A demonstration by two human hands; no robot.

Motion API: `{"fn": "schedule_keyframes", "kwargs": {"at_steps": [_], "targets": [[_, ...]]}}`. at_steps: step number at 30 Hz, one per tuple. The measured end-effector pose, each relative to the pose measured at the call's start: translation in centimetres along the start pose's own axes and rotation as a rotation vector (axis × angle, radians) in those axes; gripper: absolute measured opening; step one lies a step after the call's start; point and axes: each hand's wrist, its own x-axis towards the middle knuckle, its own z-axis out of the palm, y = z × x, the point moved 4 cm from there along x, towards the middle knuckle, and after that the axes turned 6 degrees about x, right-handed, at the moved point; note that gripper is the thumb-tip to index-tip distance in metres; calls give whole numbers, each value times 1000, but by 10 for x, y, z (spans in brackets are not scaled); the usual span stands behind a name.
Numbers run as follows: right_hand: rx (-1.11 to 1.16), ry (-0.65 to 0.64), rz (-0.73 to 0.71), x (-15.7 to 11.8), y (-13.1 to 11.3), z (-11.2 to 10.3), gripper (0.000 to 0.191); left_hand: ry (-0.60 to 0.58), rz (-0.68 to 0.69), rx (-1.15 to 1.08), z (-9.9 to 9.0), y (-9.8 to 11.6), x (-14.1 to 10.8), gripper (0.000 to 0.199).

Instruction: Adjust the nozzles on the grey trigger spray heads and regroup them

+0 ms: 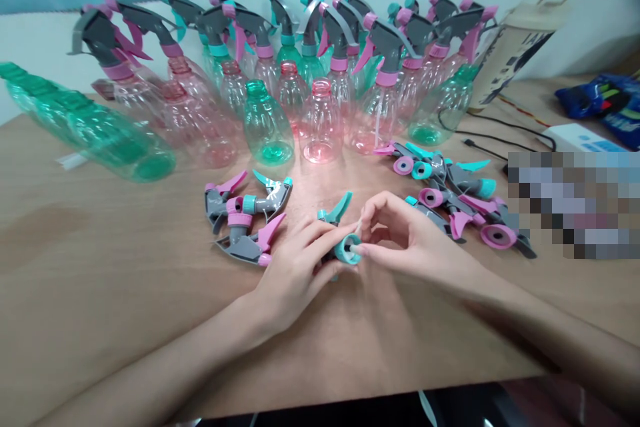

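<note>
1. The sprayer (330, 216) is in the middle of the table (125, 267), between the near edge and the bottles (321, 123).
2. The left hand (295, 263) wraps its fingers around the sprayer and holds it. Most of the body is hidden.
3. The blue-green cap (341, 248) has its open mouth turned toward the near edge and a bit to the right. The line through its hole runs that way too.
4. The trigger (341, 205) sticks up toward the far edge.
5. The right hand (400, 233) is nearer to the hole. It comes from the table's right side, with its thumb at the mouth and its other fingers curled by the rim.
6. A small pale bit shows by those fingers. I can't tell what it is, or if they pinch it.
7. More sprayers (240, 221) lie on both sides, apart from the hands.
</note>
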Motion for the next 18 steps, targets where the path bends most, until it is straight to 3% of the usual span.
{"fn": "schedule_keyframes", "kwargs": {"at_steps": [6,12,18], "targets": [[61,-93,81,1,3,-1,29,-5,20,-34,-1,1,1,29],[5,30,33,-3,8,8,19,-6,44,-17,3,4,0,26],[-174,32,-64,-1,-6,-7,11,12,-2,31,2,1,-3,37]]}}
